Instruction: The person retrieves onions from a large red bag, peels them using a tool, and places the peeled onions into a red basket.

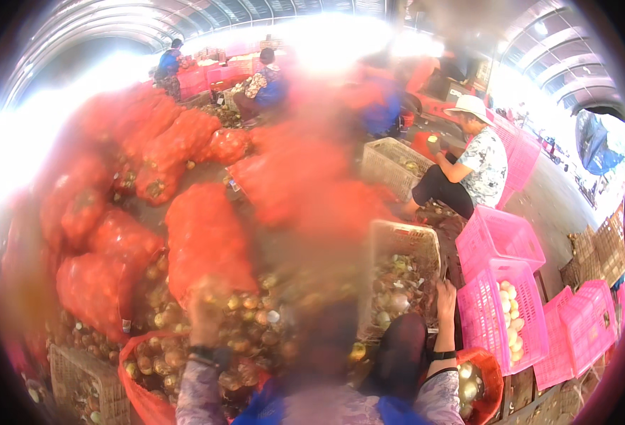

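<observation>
My right hand (446, 301) is closed around a thin knife (443, 269), its narrow blade pointing up and away from me. It is beside the right edge of a beige crate (406, 228) that holds onions and loose skins. My left hand (205, 312) reaches over a heap of brown-skinned onions (252, 312), at the lower end of a full red mesh sack (206, 237). Blur hides its fingers, so I cannot make out whether it holds anything. An open red sack of onions (158, 361) lies below that hand.
Pink crates (493, 319) stand at my right, one with peeled pale onions (512, 322). A red bag (489, 386) with onions is near my right forearm. More full red sacks (93, 283) pile up on the left. A person in a white hat (472, 156) sits ahead right by another crate (390, 159).
</observation>
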`<action>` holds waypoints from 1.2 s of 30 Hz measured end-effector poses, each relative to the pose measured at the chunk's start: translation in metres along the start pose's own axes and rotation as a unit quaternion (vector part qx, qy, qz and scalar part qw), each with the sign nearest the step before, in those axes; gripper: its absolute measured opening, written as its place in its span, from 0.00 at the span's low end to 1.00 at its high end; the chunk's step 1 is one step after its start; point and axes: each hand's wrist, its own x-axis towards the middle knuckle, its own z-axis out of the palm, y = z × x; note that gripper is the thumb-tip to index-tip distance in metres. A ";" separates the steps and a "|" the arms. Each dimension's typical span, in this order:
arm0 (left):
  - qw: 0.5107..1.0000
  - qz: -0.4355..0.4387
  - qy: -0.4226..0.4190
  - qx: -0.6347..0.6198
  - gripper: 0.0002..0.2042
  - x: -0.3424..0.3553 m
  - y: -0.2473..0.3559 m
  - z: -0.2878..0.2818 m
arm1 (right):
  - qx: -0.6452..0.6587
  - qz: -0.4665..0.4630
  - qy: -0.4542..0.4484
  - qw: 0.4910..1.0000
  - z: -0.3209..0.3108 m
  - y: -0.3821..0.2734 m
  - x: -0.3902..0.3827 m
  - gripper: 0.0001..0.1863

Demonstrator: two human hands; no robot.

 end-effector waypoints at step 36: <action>0.898 -0.347 -0.232 -0.137 0.21 -0.021 -0.198 0.375 | -0.197 -0.163 -0.090 0.963 0.007 -0.100 -0.033 0.03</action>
